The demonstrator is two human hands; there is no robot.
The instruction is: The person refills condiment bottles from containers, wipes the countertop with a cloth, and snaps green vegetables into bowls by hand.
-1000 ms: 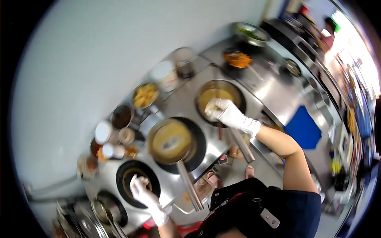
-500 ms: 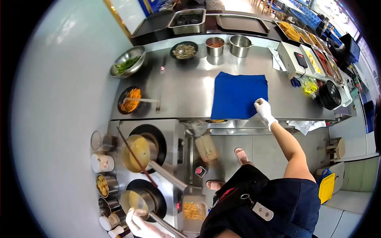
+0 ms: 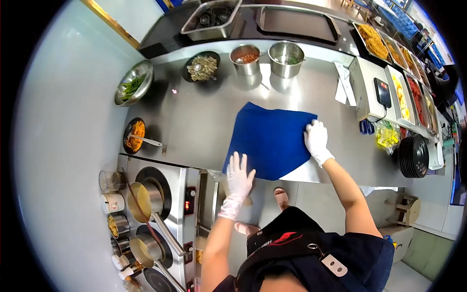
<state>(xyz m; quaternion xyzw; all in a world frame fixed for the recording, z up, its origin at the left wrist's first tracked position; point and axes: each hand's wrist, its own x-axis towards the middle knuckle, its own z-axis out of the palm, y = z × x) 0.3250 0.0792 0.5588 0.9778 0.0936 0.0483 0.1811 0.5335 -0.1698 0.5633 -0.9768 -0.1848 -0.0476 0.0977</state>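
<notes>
A blue cloth (image 3: pixel 272 141) lies spread on the steel counter, turned at an angle, one corner reaching the front edge. My left hand (image 3: pixel 239 179), in a thin white glove, rests over its lower left side with the fingers stretched out. At the cloth's right edge is my right hand (image 3: pixel 316 142), gloved too, its fingers bent and closed on the fabric; the fingertips are partly hidden.
Along the back stand two steel pots (image 3: pixel 286 59) and a dark bowl of chopped food (image 3: pixel 203 67). Greens fill a steel bowl (image 3: pixel 134 83) at left, above shredded orange food (image 3: pixel 134 136). Handled saucepans (image 3: pixel 146 202) sit on burners. Black plates (image 3: pixel 413 155) are stacked right.
My left hand has come from the saucepan at the lower left onto the cloth. The cloth has turned and its front corner now lies nearer me. My right hand stays at its right edge.
</notes>
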